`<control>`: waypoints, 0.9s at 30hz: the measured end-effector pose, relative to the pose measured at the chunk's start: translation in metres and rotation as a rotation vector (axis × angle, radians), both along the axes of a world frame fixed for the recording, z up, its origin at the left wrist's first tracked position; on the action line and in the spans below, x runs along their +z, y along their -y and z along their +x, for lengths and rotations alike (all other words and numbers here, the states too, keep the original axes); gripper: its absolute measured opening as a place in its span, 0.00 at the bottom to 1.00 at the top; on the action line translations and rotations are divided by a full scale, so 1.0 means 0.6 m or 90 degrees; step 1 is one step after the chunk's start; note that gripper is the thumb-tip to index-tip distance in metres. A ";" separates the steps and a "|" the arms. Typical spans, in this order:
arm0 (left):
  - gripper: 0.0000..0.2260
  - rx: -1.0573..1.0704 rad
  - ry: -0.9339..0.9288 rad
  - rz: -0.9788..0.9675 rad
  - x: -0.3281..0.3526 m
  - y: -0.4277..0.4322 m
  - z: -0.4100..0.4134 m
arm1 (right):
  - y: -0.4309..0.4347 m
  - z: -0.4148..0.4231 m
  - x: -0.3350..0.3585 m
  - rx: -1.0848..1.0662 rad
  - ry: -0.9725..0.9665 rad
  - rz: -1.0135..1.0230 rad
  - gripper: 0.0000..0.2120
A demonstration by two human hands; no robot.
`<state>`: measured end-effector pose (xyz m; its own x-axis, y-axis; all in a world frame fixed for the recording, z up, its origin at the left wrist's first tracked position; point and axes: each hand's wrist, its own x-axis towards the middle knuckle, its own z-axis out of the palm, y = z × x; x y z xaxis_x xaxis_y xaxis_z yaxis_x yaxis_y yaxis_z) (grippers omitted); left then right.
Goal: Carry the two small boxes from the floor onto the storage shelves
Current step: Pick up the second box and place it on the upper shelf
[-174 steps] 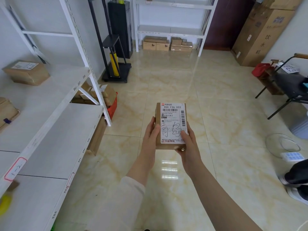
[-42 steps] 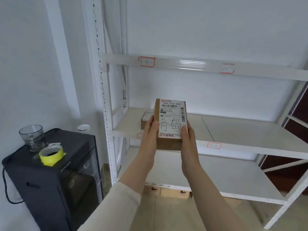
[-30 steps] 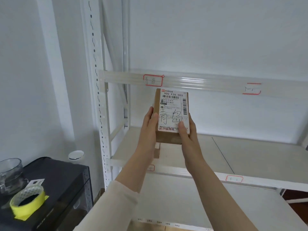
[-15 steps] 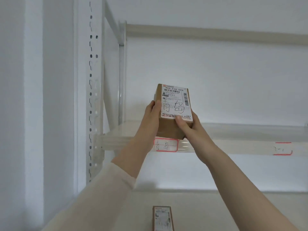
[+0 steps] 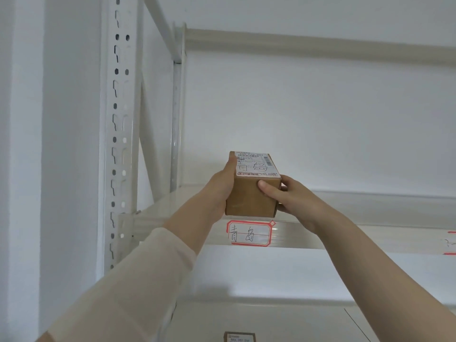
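Observation:
A small brown cardboard box with a white shipping label on top sits at the front edge of the upper white shelf, right above a red-framed handwritten tag. My left hand grips its left side and my right hand grips its right side, thumb on the front face. Whether the box rests on the shelf or hovers just above it I cannot tell. A second small box lies on the shelf below, at the bottom edge of the view.
The rack's white perforated upright stands to the left, with a diagonal brace behind it. A higher beam runs overhead. Another red-framed tag shows at the right edge. A white wall is behind the rack.
I walked from the open floor to the rack and raised the box from chest height to the upper shelf. In the last half second the box tilted flat and moved forward over the shelf edge.

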<state>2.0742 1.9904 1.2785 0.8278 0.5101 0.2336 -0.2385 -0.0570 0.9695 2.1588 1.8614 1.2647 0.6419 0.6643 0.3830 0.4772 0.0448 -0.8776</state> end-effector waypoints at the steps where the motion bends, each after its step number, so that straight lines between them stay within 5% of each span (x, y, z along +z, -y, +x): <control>1: 0.26 -0.005 -0.011 -0.006 -0.004 0.000 0.004 | -0.001 0.007 -0.003 0.000 -0.008 -0.008 0.25; 7: 0.24 -0.003 -0.063 0.003 -0.012 -0.016 0.028 | -0.019 0.038 -0.015 -0.008 -0.030 -0.034 0.25; 13: 0.34 0.020 -0.097 0.051 -0.022 -0.037 0.033 | -0.034 0.049 -0.018 -0.008 -0.050 -0.041 0.26; 17: 0.57 0.055 -0.123 0.220 -0.028 -0.064 0.017 | -0.029 0.055 -0.019 -0.042 -0.009 -0.044 0.51; 18: 0.56 0.069 -0.129 0.270 -0.029 -0.072 0.013 | -0.025 0.057 -0.019 -0.061 0.015 -0.036 0.55; 21: 0.43 0.090 -0.123 0.367 -0.037 -0.095 0.008 | -0.017 0.065 -0.018 -0.088 0.068 -0.005 0.44; 25: 0.55 0.025 -0.161 0.446 -0.050 -0.104 0.019 | -0.026 0.070 -0.024 -0.046 0.097 -0.038 0.41; 27: 0.45 0.009 -0.150 0.430 -0.053 -0.105 0.028 | -0.032 0.068 -0.027 -0.024 0.094 -0.035 0.32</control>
<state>2.0909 2.0535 1.2466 0.8894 0.3288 0.3175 -0.0212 -0.6644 0.7471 2.1995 1.8808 1.2483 0.6060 0.6633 0.4391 0.6022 -0.0218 -0.7981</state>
